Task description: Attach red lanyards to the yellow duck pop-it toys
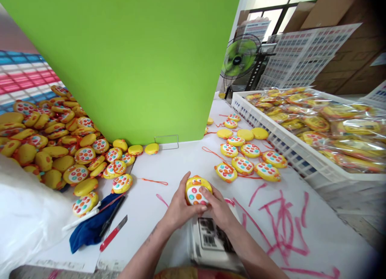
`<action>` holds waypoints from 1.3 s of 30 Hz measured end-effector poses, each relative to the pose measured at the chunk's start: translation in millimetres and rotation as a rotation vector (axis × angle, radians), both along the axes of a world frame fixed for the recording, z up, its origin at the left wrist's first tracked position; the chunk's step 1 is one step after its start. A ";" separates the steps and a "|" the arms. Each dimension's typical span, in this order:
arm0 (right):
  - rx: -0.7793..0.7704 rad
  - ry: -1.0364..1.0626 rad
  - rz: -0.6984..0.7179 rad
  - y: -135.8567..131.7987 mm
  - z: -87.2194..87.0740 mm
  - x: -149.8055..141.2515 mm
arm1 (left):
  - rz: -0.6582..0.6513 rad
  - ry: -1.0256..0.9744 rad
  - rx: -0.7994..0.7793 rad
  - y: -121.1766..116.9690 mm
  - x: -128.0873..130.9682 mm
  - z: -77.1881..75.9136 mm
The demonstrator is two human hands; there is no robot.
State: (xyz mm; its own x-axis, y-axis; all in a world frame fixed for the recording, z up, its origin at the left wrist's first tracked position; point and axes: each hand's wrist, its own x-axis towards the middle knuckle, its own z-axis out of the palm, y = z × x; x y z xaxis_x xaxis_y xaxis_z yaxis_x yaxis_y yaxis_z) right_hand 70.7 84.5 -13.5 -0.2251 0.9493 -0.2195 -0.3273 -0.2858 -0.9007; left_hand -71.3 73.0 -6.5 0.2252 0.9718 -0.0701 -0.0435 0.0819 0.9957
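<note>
Both my hands hold one yellow chick-shaped toy (196,189) with a white face of coloured buttons, just above the white table (169,166). My left hand (178,208) grips its left side, fingers curled over the top edge. My right hand (217,208) holds its right side, thumb pressed on the button face. A stack of printed cards with barcodes (211,236) lies under my wrists. A group of the same toys with red strings (245,158) lies to the right of my hands.
A large heap of yellow toys (54,142) fills the left side beside a green board (135,58). A blue cloth (90,226), a red-handled knife (113,233) and a white bag (24,218) lie at the left. A white crate of bagged toys (301,150) stands right; a fan (239,58) behind.
</note>
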 end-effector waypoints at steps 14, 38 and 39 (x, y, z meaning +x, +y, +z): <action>0.103 -0.060 0.131 0.1 -1.6 -3.4 | 0.092 -0.100 0.003 2.8 -7.1 -1.2; 0.322 -0.573 -0.452 55.0 -37.3 68.2 | 0.381 1.524 -0.125 198.8 -160.4 -18.5; 0.309 -0.550 -0.430 54.7 -41.1 65.4 | 0.336 1.557 -0.120 195.6 -157.7 -23.3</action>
State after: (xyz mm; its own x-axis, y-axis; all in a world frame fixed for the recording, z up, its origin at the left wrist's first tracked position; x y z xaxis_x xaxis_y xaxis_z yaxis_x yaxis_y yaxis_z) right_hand 136.1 139.2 -54.6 0.2427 0.9652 0.0970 0.1664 0.0571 -0.9844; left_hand -229.0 268.6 -29.8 -0.3487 0.9326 -0.0930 0.9317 0.3557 0.0733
